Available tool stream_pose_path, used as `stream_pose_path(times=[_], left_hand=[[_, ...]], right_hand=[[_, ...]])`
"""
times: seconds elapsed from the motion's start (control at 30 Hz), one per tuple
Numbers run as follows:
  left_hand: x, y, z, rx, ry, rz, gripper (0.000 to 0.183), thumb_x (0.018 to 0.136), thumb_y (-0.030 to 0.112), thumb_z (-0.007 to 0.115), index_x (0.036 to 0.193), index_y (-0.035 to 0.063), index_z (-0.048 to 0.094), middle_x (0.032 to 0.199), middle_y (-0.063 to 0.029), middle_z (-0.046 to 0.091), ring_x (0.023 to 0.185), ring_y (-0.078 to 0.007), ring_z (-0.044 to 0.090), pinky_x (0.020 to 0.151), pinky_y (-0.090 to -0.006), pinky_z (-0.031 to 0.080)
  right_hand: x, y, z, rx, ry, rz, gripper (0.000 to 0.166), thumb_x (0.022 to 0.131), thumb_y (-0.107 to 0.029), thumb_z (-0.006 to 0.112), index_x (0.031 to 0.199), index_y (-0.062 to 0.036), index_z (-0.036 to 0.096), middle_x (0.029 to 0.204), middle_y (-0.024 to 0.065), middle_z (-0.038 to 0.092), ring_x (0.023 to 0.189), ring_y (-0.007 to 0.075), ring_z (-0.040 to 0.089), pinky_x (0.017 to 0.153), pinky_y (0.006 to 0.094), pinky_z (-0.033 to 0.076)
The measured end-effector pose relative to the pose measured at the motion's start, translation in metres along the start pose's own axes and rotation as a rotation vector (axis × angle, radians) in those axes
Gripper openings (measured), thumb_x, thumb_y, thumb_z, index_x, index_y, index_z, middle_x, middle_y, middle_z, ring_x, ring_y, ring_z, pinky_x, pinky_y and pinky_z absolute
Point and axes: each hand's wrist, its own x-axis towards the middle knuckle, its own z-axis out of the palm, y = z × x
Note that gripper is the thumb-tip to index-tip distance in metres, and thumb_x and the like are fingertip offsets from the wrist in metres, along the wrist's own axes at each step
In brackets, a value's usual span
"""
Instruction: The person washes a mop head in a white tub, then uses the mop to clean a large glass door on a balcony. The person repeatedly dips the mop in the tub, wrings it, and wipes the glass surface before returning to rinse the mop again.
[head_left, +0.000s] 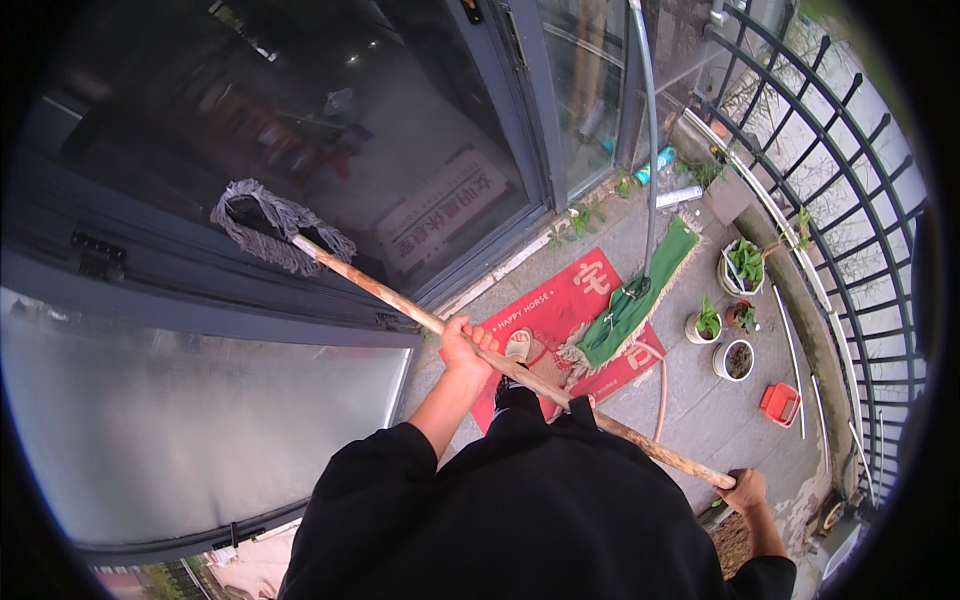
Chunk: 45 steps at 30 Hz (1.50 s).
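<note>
A string mop with a wooden handle crosses in front of my body. My left hand is wrapped around the handle near its middle. At the lower right, my right hand grips the handle's far end. The grey mop head is raised at the upper left, in front of a dark glass door panel. I cannot tell whether its strands touch the glass. My sandalled foot stands on a red doormat that bears writing.
A green flat mop with a grey pole lies partly on the doormat, beside a pink hose. Potted plants, a white pot and a red plastic basket stand near a black metal fence. A frosted panel is at left.
</note>
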Motion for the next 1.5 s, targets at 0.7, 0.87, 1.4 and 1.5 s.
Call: stream_pose_path(times=[0.7,0.87,1.4,1.5], left_hand=[[0.088,-0.185,0.051,0.237,-0.121,-0.370,0.033,0.079,0.027,0.056,0.059,0.0154,0.033,0.044,-0.0006,0.031,0.034,-0.0161,0.032,0.036,-0.0346,0.031],[0.096,-0.182,0.053,0.247,-0.187,-0.371,0.027,0.080,0.024,0.055,0.062,0.0128,0.037,0.048,-0.0023,0.036,0.038,-0.0177,0.036,0.041,-0.0348,0.035],[0.065,-0.046,-0.056,0.039,0.088,-0.122,0.026,0.078,0.016,0.055,0.062,0.0121,0.036,0.051,-0.0039,0.036,0.043,-0.0201,0.037,0.047,-0.0369,0.035],[0.037,-0.011,-0.047,0.046,0.109,-0.066,0.025,0.076,0.017,0.056,0.061,0.0122,0.037,0.051,-0.0040,0.037,0.046,-0.0195,0.037,0.052,-0.0353,0.036]], right_hand=[[-0.115,0.004,0.171,0.308,-0.047,0.334,0.043,0.061,-0.045,0.071,0.071,-0.0042,0.062,0.059,0.0199,0.057,0.062,0.0367,0.062,0.051,0.0412,0.043],[-0.066,-0.028,0.157,0.373,-0.064,0.234,0.031,0.065,-0.029,0.071,0.064,-0.0002,0.060,0.058,0.0199,0.057,0.060,0.0358,0.063,0.051,0.0419,0.046],[0.071,-0.064,0.127,0.069,-0.267,-0.088,0.023,0.069,-0.030,0.066,0.062,-0.0077,0.066,0.063,0.0159,0.062,0.064,0.0367,0.063,0.057,0.0448,0.052],[0.088,-0.081,0.107,0.038,-0.327,-0.147,0.022,0.070,-0.031,0.066,0.066,-0.0086,0.067,0.067,0.0151,0.064,0.068,0.0362,0.064,0.062,0.0443,0.052]])
